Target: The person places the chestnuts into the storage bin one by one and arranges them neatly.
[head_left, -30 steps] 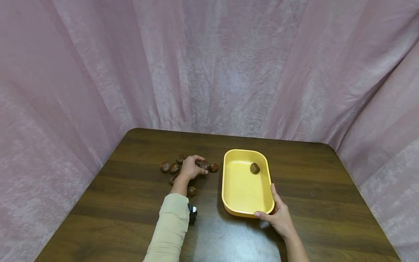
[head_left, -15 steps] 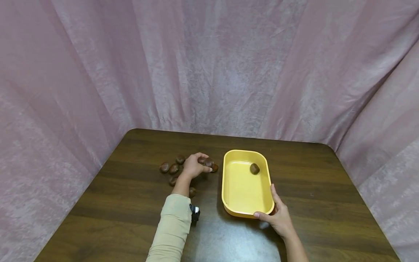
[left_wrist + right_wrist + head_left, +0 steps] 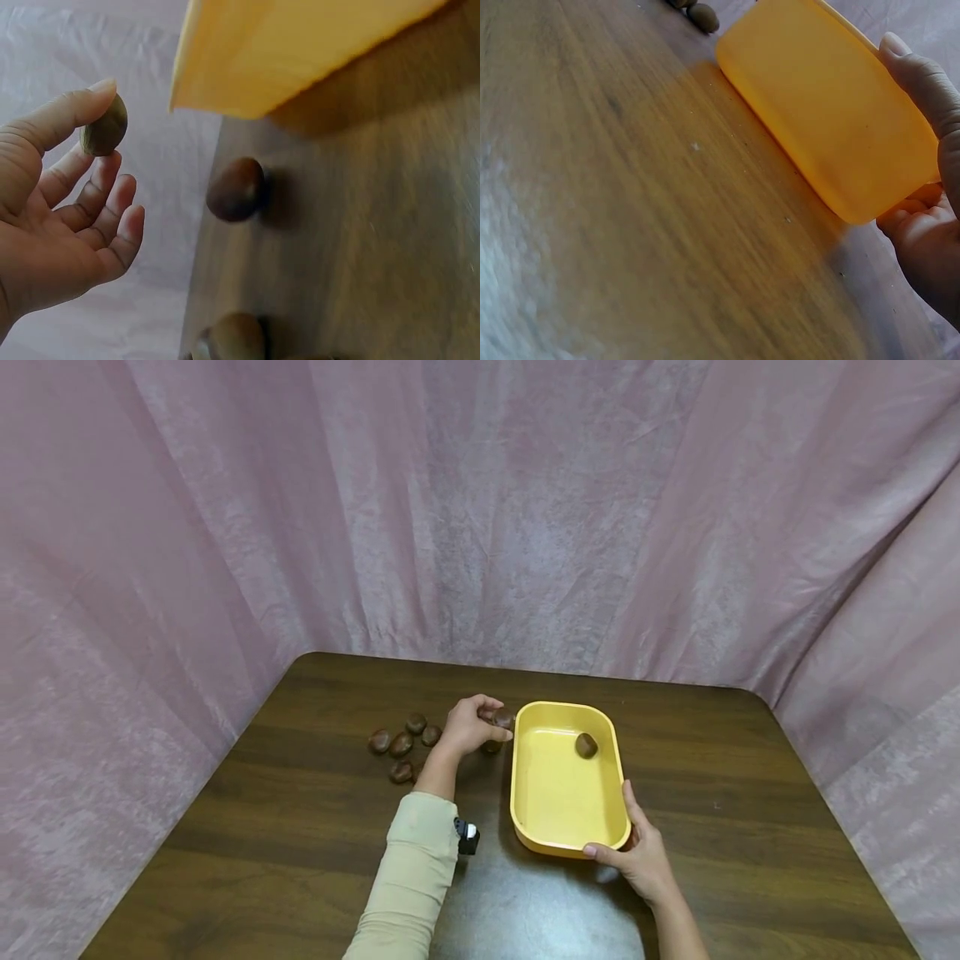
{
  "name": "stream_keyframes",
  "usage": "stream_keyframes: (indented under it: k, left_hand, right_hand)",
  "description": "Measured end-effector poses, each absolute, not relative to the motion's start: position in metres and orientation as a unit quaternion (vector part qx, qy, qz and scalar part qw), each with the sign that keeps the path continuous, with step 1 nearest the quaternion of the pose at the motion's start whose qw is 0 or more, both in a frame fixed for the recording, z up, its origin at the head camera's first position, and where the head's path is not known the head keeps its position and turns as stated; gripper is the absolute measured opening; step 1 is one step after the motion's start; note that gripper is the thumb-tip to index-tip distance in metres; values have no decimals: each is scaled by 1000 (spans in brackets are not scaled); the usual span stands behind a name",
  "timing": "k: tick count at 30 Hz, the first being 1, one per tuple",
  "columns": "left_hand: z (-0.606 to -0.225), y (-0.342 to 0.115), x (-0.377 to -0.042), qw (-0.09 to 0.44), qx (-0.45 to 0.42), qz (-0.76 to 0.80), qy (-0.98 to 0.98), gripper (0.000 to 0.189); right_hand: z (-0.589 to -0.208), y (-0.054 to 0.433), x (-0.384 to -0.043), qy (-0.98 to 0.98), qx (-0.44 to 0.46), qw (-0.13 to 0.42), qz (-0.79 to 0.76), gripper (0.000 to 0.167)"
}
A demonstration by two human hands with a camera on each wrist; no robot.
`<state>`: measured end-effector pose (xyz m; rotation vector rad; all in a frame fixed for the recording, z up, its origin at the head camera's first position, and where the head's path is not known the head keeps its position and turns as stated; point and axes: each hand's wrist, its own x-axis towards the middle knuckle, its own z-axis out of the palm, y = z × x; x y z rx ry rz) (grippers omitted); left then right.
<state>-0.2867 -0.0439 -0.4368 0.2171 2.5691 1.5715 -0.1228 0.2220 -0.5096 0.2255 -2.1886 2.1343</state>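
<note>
"What does the left hand (image 3: 467, 728) hold?"
"A rounded, glossy brown chestnut (image 3: 503, 718), pinched by thumb and fingers just beside a yellow, round-cornered plastic tray (image 3: 558, 793); a second behind the fingers is hard to rule out."
"And the right hand (image 3: 639, 862)?"
"It grips the tray's near corner. One squat brown nut (image 3: 586, 745) lies inside; loose chestnuts (image 3: 401, 744) lie leftward on the dark wooden table (image 3: 720, 777)."

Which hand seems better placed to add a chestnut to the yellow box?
Probably the left hand: it pinches a chestnut beside the yellow box, while the right hand grips that box's corner.
</note>
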Motion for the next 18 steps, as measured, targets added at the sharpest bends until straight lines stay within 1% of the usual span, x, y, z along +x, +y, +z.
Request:
stream_keyframes:
  k: [7, 18]
  left_hand:
    - [-427, -24, -293, 76, 87, 536, 836, 45]
    - [-421, 2, -298, 94, 99, 535, 834, 46]
  right_hand:
    - [-510, 224, -124, -711, 72, 36, 699, 110]
    - [-511, 223, -122, -710, 68, 39, 700, 111]
